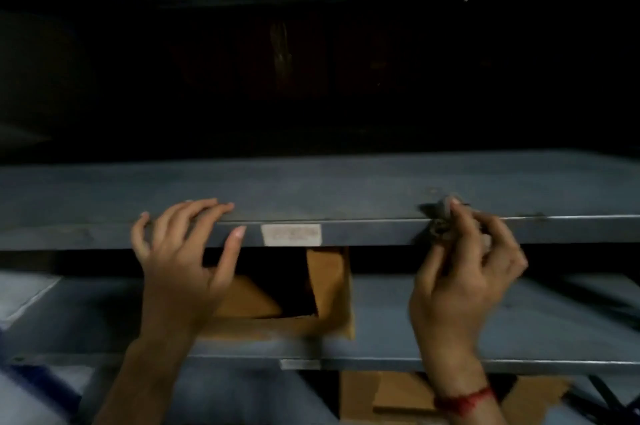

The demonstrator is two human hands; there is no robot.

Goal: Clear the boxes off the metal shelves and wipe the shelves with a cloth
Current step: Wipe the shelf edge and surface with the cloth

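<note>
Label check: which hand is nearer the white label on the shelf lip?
Left. The left hand rests just left of the white label; right hand, holding the cloth, is farther right.

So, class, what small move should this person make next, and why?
Probably draw the crumpled grey cloth sideways along the blue-grey metal top shelf: the right hand pinches it at the front edge, while the left hand rests on that edge.

Matt grey metal shelf [346, 189], cardboard box [329, 282]

Blurred, illegible label [291, 234] text; smeared cloth [439, 218] mostly hidden within the right hand [464, 272].
</note>
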